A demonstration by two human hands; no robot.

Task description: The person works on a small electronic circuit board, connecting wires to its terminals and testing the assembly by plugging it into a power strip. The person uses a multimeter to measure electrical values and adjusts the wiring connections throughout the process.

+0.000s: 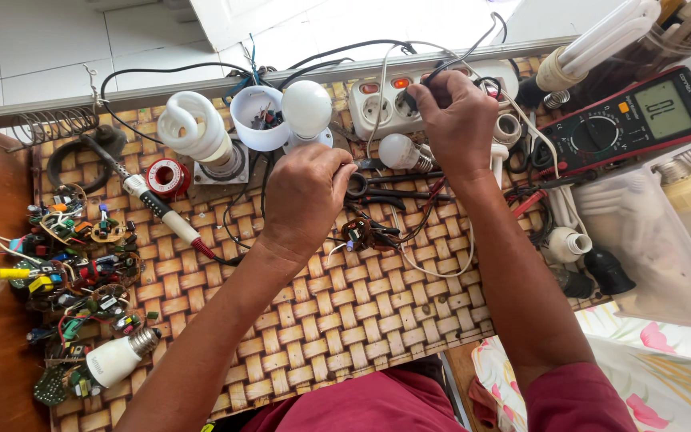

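left hand (307,196): fingers clenched round the base of a round white bulb (307,108), held upright over the woven mat (361,312) on the counter
right hand (456,112): fingers closed on a black plug (419,98) at the white power strip (385,102); a black cable ran up from it
power strip: lay at the far edge of the mat; two red switches were lit
white cup (257,120): just left of the held bulb, touching it; held small dark parts and bits of wire, can't tell what exactly
clear plastic bin (665,240): at right, off the mat edge; held white lamp bases and bulbs, partly blurred
spiral lamp (195,128): stood on a metal base left of the cup
solder reel (168,176): red, beside that base
soldering iron (165,212): lay slantwise on the mat, tip toward the left hand
small bulb (401,150): lay on its side between the hands, near the pliers (393,186)
multimeter (633,120): red and black, display on, right of the right hand
circuit scraps (73,264): loose heap at the left edge, no container
spare bulb (117,358): white, lay at the foot of the heap
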